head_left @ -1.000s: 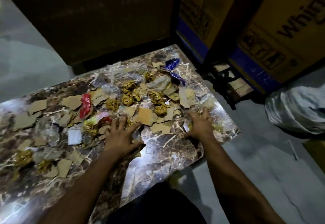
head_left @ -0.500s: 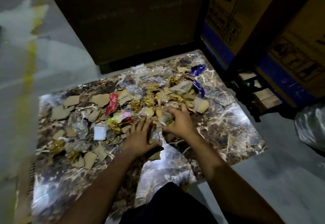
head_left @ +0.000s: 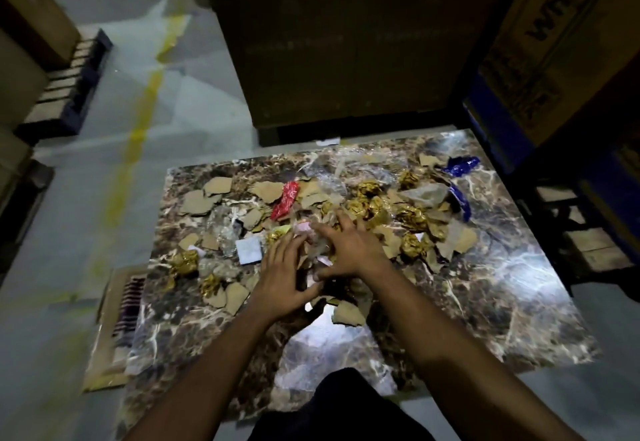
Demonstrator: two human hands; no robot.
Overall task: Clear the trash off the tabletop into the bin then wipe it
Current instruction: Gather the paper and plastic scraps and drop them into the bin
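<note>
Compared with a second ago, the right hand (head_left: 349, 250) has swept in from the tabletop's right edge to the middle, and the two hands now meet over the scraps; the bare marble at 3 o'clock has widened.

The left hand (head_left: 282, 279) lies palm down, fingers spread and pointing toward 1 o'clock, pressing on the litter. The right hand overlaps it from the 2 o'clock side, fingers bent and raking into crumpled clear plastic (head_left: 320, 245); motion blur makes it hard to say whether it truly grips anything. Both forearms reach in from 6 o'clock.

The tabletop (head_left: 519, 302) is glossy brown marble with white veins and bright glare. The trash covers its far half: flat torn cardboard pieces (head_left: 199, 202), crinkled gold foil balls (head_left: 412, 245), a shiny red wrapper (head_left: 285, 200) at 12 o'clock from the hands, blue wrappers (head_left: 462, 165) at 2 o'clock, and a small white square (head_left: 248, 250) just at 9 o'clock of the left fingers. Large cardboard boxes (head_left: 554, 59) stand behind the table.
</note>
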